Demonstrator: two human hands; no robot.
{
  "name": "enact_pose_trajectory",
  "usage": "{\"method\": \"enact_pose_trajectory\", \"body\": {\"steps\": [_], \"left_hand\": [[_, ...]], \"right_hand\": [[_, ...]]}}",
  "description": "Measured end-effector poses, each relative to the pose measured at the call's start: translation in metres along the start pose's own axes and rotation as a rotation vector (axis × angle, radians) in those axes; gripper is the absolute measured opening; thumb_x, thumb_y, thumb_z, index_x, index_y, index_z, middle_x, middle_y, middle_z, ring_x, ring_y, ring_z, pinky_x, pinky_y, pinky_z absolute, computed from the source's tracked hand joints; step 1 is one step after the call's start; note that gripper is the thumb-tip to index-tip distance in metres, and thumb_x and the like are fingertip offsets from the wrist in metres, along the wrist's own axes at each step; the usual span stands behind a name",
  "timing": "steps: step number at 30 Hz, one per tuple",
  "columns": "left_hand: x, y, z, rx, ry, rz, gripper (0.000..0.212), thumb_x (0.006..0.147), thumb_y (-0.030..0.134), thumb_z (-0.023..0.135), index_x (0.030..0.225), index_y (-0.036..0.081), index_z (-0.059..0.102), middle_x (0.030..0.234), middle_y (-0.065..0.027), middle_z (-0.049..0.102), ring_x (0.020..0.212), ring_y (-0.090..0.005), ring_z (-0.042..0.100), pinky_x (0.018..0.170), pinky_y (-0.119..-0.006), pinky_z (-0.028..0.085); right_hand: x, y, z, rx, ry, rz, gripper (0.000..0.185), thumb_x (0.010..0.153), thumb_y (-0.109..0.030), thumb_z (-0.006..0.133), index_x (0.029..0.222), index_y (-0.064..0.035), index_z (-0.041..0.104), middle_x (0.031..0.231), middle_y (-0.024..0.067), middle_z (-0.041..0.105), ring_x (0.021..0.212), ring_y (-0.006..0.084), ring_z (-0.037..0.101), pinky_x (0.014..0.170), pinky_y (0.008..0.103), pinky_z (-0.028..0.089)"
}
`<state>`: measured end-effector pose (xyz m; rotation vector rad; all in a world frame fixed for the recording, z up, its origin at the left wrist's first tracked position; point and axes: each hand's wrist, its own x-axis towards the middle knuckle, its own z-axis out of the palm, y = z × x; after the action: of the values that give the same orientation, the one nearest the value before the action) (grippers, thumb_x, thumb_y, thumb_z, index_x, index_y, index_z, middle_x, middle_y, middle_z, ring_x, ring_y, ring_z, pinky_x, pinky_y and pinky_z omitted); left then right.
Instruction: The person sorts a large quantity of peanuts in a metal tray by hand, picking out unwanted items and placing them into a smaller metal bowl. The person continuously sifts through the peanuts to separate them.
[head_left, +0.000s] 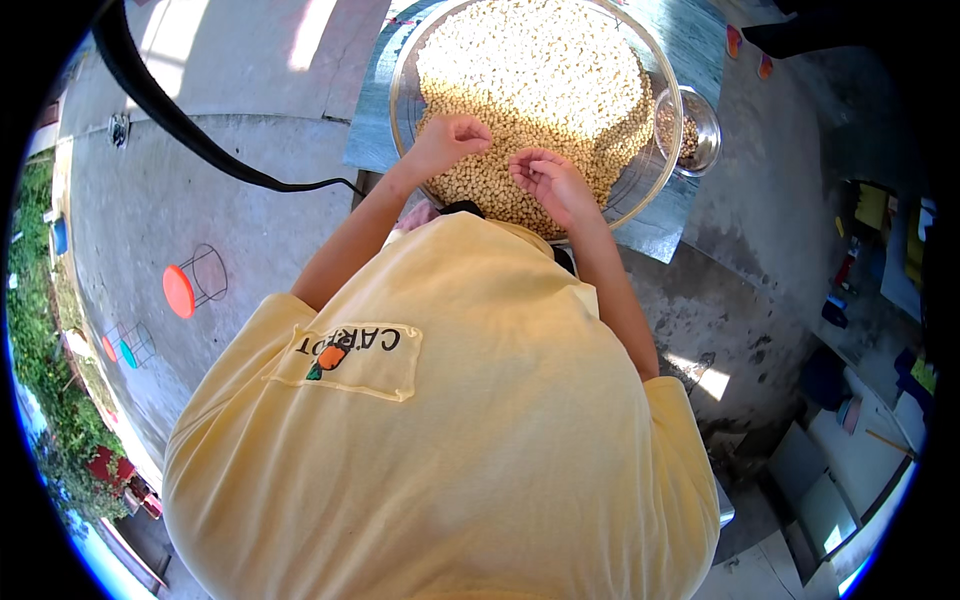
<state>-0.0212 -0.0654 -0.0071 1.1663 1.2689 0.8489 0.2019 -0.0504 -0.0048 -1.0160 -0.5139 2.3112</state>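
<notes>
A broad round tray lies in front of me, heaped with pale yellow beans that look like soybeans. Over the near part of the heap is my left hand, its thumb and fingertips drawn together. To its right my right hand hovers with curled fingers and the thumb close to them. Whether either hand pinches a bean is too small to make out. A small clear bowl with darker, brownish beans stands at the tray's right rim, partly seen through the tray's edge.
The tray rests on a blue-grey table. On the concrete floor to the left stands a stool with an orange seat; smaller stools are farther off. A black strap hangs across the upper left. Orange slippers lie beyond the table at right.
</notes>
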Motion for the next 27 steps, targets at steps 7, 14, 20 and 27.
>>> {"method": "enact_pose_trajectory", "body": {"steps": [7, 14, 20, 27], "left_hand": [[-0.005, -0.008, -0.006, -0.006, -0.032, -0.028, 0.012, 0.078, 0.004, 0.066, 0.089, 0.002, 0.063, 0.078, -0.0017, 0.062, 0.072, -0.0079, 0.058, 0.066, -0.022, 0.048], [-0.013, 0.043, 0.028, 0.251, -0.051, 0.337, 0.015, 0.077, 0.011, 0.067, 0.092, 0.006, 0.066, 0.078, -0.0030, 0.063, 0.067, -0.0128, 0.058, 0.063, -0.026, 0.047], [0.007, -0.027, -0.025, 0.181, 0.355, -0.016, 0.021, 0.083, 0.006, 0.053, 0.101, 0.001, 0.063, 0.092, -0.0065, 0.065, 0.084, -0.0128, 0.059, 0.074, -0.026, 0.046], [0.030, -0.048, -0.046, 0.295, 0.395, -0.036, 0.024, 0.080, 0.009, 0.051, 0.097, 0.000, 0.064, 0.079, -0.0095, 0.066, 0.071, -0.0162, 0.060, 0.064, -0.028, 0.046]], "right_hand": [[0.005, 0.000, -0.005, 0.006, -0.023, -0.018, 0.021, 0.088, -0.004, 0.042, 0.102, 0.0047, 0.056, 0.097, 0.0150, 0.061, 0.092, 0.0226, 0.059, 0.083, 0.0341, 0.049], [0.003, 0.003, 0.007, 0.234, 0.003, 0.119, 0.024, 0.094, -0.016, 0.041, 0.096, 0.0033, 0.056, 0.094, 0.0139, 0.060, 0.086, 0.0208, 0.058, 0.081, 0.0326, 0.050], [-0.010, -0.061, -0.050, 0.237, 0.157, -0.255, 0.024, 0.093, -0.013, 0.042, 0.094, 0.0073, 0.054, 0.092, 0.0154, 0.058, 0.085, 0.0234, 0.057, 0.080, 0.0341, 0.050], [-0.032, -0.165, -0.121, -0.089, 0.585, -0.775, 0.023, 0.090, -0.013, 0.051, 0.095, 0.0087, 0.055, 0.092, 0.0155, 0.059, 0.087, 0.0241, 0.059, 0.085, 0.0353, 0.049]]}}
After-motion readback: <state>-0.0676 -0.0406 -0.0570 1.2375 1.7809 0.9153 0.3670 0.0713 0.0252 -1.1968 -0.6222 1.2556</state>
